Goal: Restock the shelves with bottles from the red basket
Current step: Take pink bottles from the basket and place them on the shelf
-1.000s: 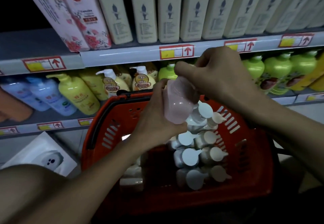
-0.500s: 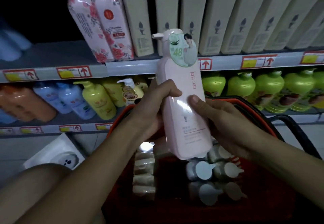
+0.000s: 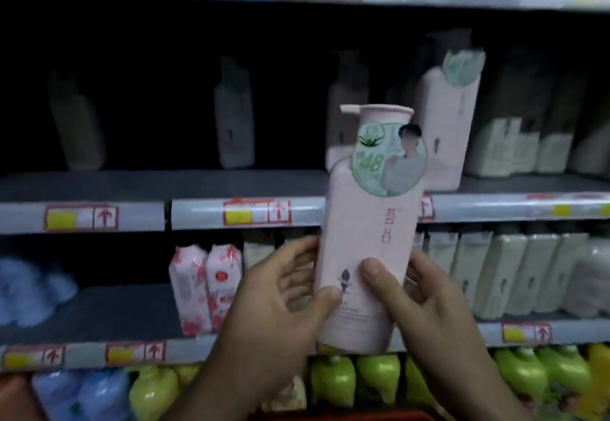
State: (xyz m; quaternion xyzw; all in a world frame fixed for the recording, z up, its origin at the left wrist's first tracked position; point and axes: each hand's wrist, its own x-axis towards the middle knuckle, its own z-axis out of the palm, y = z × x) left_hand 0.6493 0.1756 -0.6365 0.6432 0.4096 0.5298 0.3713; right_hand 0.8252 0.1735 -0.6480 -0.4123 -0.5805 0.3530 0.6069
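Head view: pink pump bottle (image 3: 369, 232) upright, frame centre. Left hand (image 3: 280, 308) and right hand (image 3: 425, 302) clasp its lower half, thumbs in front. Matching bottle (image 3: 445, 130) on shelf (image 3: 231, 186) behind.

Dim, motion-blurred, dark shelf recesses

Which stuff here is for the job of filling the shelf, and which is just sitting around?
For the job:
pink bottle, held upright by both hands
left hand
right hand
matching pink bottle already on the shelf

Just sitting around:
flowery pink packs
green bottles
blue bottles
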